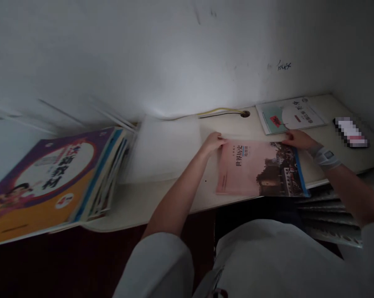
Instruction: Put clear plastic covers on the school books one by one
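Your left hand (216, 142) is closed on the far-left corner of the pink book (255, 169), your right hand (298, 140) rests on its far-right corner — can't tell if it's pinching or just pressing. The book lies flat at the desk (152, 200) front w/ its near edge over the lip, so a pull toward you on a loose hold could tip it off — and the leaning stack of books (50, 178), left, could slide if bumped

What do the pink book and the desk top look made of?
The pink book: paper, with a thin printed cover showing a faint sheen. The desk top: probably laminated board, a smooth pale surface with a rounded edge and a cable hole; core hidden.
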Action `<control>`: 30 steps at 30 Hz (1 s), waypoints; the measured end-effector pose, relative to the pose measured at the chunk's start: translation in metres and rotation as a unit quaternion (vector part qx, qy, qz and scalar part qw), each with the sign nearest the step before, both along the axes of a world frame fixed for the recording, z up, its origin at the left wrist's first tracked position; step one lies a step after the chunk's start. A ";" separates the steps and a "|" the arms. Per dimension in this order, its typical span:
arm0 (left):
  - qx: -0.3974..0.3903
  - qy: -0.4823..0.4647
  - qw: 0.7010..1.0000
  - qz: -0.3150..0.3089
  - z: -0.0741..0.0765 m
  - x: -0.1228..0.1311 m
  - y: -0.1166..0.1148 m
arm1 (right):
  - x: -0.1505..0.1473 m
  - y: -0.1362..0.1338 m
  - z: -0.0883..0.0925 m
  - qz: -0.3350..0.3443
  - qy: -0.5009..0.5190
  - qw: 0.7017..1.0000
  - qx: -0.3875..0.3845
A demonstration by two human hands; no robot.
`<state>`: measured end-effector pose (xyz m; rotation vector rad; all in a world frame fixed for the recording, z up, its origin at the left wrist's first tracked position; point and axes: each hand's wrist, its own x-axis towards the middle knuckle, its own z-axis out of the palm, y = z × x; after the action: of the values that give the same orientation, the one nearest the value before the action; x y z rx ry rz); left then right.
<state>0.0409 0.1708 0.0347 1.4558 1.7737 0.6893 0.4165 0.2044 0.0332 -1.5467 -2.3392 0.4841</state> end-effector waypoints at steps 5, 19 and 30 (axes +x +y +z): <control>0.006 0.046 0.996 -0.077 0.006 0.002 0.012 | -0.007 0.018 0.011 0.057 -0.048 0.988 -0.136; 0.112 0.193 0.972 -0.077 -0.012 0.004 -0.004 | -0.017 0.005 0.000 -0.044 -0.050 0.998 0.000; 0.285 0.349 0.882 -0.136 0.011 0.040 -0.093 | -0.061 -0.112 0.027 0.094 -0.093 0.962 0.240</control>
<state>0.0809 0.0778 0.0456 2.5554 1.8813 0.6016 0.3559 0.0923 0.0601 -1.1892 -2.5063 -0.1966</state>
